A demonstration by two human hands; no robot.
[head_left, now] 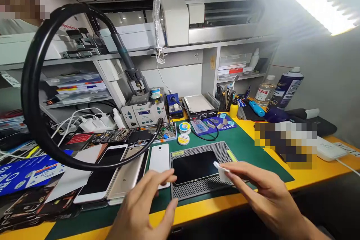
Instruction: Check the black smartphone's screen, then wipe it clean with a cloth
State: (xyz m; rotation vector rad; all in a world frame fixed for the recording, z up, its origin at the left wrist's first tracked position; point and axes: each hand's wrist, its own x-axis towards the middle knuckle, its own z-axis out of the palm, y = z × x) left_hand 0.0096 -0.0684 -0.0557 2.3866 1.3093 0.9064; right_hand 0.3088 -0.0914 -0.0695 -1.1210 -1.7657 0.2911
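Note:
A black phone (pixel 194 165) lies screen-up on a grey perforated mat (pixel 222 149) on the green bench mat (pixel 247 146). My right hand (pixel 261 191) pinches a small white wipe (pixel 222 172) at the phone's right edge. My left hand (pixel 146 202) hovers with fingers spread, fingertips near the phone's left edge and a white phone (pixel 159 159).
Several phones (pixel 112 172) lie in a row left of the mat. A black hose loop (pixel 33 93) arcs from a rework station (pixel 144 114). Solder reels (pixel 184 133), a hot plate (pixel 199 104), bottles (pixel 284 88) and a white power strip (pixel 329 149) stand around. The yellow bench edge (pixel 213 206) runs in front.

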